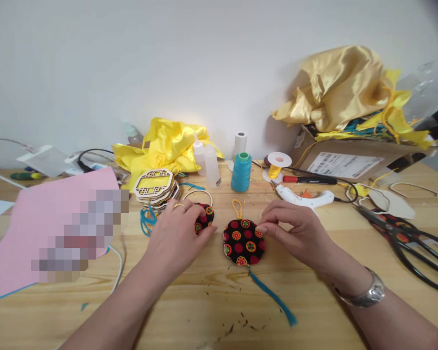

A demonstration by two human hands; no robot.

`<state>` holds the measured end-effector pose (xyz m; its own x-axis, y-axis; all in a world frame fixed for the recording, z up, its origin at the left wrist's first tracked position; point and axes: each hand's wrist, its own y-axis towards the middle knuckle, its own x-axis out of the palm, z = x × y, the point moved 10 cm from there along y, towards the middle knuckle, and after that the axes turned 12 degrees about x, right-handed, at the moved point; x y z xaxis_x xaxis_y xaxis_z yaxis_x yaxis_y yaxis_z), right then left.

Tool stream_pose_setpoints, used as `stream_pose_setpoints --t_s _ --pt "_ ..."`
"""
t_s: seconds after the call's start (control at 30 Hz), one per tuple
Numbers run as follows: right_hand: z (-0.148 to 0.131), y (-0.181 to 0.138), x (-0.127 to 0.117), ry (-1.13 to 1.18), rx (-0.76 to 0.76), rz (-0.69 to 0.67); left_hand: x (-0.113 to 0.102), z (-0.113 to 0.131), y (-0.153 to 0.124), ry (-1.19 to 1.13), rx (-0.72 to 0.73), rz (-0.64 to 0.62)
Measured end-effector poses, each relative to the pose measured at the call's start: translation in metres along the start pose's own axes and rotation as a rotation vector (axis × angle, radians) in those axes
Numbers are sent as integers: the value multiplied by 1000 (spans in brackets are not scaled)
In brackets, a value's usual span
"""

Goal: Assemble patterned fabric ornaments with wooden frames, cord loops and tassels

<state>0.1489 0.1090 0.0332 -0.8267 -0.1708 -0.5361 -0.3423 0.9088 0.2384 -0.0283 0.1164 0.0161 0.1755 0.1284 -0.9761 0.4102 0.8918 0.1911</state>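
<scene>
Flowered pad (244, 243): It lies flat on the wooden table (175, 311), in front of me between my two hands. Its shape is round with softly cut corners. The cloth is black, with plain dark red dots and flower-like circles in orange, yellow and green. A thin pale edge shows at its 8 o'clock side.
Cord loop (238, 215): One, yellow, at 12 o'clock of the pad.
Tassel (275, 295): One, teal, it runs from the lower edge toward 5 o'clock.
Right hand (295, 231): My thumb and forefinger pinch the pad at its 2 o'clock edge.
Left hand (178, 236): It is apart from the right one and lies over a second pad (206, 221) of similar cloth, at 10 o'clock from the first. I cannot tell if it grips this.
Spool (240, 174): One of teal thread, at 12 o'clock.
Bottles (212, 167): Two, whitish, at 11 o'clock.
Wooden frames (153, 198): Several in one stack, at 10 o'clock; the exact number I cannot count.
Glue gun (292, 196): One, white, at 2 o'clock.
Scissors (390, 228): One pair, with black handles, at 3 o'clock.
Cardboard box (302, 150): One, between 1 and 2 o'clock, with gold cloth (345, 82) heaped on top.
</scene>
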Motion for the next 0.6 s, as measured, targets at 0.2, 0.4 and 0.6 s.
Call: stream_pose_setpoints --t_s 0.2,0.4,0.6 --pt "-3 -1 9 -33 7 -64 16 7 -2 130 10 -137" --pt "-5 -3 16 -39 1 -84 0 9 -1 51 48 51" --pt "-10 -7 6 69 24 55 -52 55 -18 -436 474 447"
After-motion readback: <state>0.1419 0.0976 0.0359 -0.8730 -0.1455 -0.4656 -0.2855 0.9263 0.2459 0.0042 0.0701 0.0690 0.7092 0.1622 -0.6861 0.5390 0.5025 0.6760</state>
